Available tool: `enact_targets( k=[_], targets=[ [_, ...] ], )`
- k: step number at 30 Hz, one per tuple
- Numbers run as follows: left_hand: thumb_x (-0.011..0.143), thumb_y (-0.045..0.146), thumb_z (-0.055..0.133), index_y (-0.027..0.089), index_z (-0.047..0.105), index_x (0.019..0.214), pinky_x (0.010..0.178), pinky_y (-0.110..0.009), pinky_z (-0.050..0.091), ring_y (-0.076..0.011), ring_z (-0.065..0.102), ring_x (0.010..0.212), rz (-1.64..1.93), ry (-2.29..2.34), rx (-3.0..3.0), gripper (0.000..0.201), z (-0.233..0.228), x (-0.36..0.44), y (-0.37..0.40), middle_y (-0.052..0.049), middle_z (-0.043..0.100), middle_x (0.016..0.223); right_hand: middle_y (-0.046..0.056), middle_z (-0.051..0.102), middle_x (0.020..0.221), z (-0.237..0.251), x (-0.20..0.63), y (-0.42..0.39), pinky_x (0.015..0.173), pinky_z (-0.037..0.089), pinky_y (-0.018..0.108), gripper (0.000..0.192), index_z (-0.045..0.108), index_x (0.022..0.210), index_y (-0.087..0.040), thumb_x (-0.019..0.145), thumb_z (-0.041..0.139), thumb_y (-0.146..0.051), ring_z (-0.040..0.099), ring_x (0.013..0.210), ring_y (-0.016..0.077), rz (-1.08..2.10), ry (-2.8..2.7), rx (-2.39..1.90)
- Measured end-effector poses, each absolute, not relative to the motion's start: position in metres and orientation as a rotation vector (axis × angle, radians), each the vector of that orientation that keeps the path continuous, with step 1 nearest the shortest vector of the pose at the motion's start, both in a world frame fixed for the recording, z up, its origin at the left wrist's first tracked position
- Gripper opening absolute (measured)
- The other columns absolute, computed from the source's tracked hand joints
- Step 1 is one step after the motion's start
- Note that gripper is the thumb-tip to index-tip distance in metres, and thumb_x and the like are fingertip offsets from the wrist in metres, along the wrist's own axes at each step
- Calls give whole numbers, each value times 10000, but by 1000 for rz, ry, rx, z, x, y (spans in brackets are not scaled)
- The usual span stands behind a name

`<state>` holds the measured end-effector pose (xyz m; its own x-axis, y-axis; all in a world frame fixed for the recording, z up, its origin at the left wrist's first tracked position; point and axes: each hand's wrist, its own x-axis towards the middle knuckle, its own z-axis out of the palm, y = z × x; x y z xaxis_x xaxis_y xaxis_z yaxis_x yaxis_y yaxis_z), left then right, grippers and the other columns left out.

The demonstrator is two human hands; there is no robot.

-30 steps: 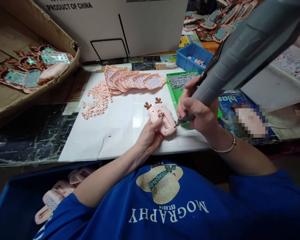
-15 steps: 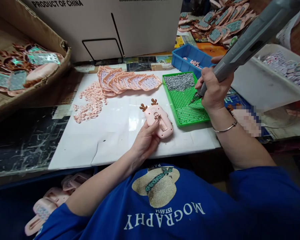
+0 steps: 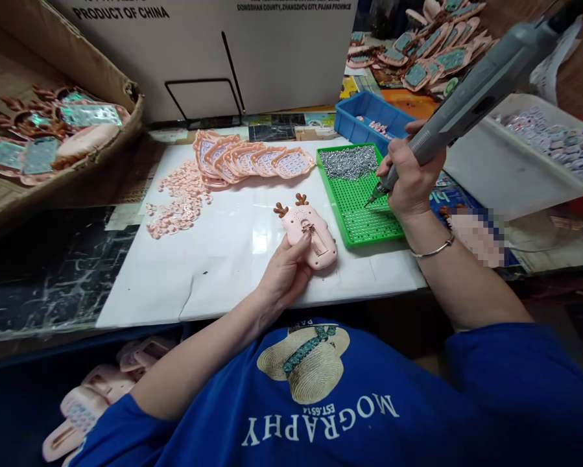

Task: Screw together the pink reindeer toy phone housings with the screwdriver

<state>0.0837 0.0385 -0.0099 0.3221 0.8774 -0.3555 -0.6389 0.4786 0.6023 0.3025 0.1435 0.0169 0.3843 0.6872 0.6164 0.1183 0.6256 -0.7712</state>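
My left hand (image 3: 287, 269) grips a pink toy phone (image 3: 324, 250) with brown antlers, its back turned up and its battery slot uncovered. The thumb presses beside that slot. In my right hand (image 3: 412, 172) is a grey electric screwdriver (image 3: 466, 97), held at a slant with the tip pointing down and left. That tip is over the perforated bottom of a green tray (image 3: 364, 224). Small silver screws (image 3: 349, 161) are heaped at the tray's far end.
Pink front covers (image 3: 252, 159) lie overlapping on the white board (image 3: 233, 272), beside small pink parts (image 3: 179, 198). A blue bin (image 3: 364, 107) and a white bin (image 3: 515, 168) stand behind and right of the tray. At left is a cardboard box (image 3: 130, 123) of toy halves.
The screwdriver and my right hand have shifted slightly left over the green tray. My left hand keeps the toy phone in nearly the same place. The camera view has moved a little.
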Motion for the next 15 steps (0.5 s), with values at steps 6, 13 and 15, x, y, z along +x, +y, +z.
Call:
enact_targets(
  k=[6, 13, 15],
  targets=[
    [870, 176, 712, 143, 672, 1121, 1064, -397, 531, -227, 698, 1122, 1048, 719, 353, 256, -9, 86, 39, -99, 752, 1120, -69, 465, 620, 48, 283, 122, 485, 370, 362, 387, 549, 912, -368, 710, 862, -471, 447, 474, 166, 489, -1110, -758],
    [891, 119, 651, 138, 686, 1104, 994, -374, 550, -186, 708, 968, 1059, 688, 316, 217, -11, 88, 38, -74, 753, 1043, -57, 487, 621, 74, 218, 56, 398, 326, 351, 311, 641, 971, -349, 735, 837, -395, 423, 416, 161, 778, -1172, -572],
    [888, 115, 651, 136, 690, 1082, 947, -349, 564, -174, 705, 913, 1059, 658, 329, 199, -11, 88, 38, -67, 753, 991, -72, 535, 607, 70, 206, 44, 391, 359, 344, 344, 620, 1013, -337, 750, 831, -404, 429, 402, 163, 875, -1218, -558]
  ],
)
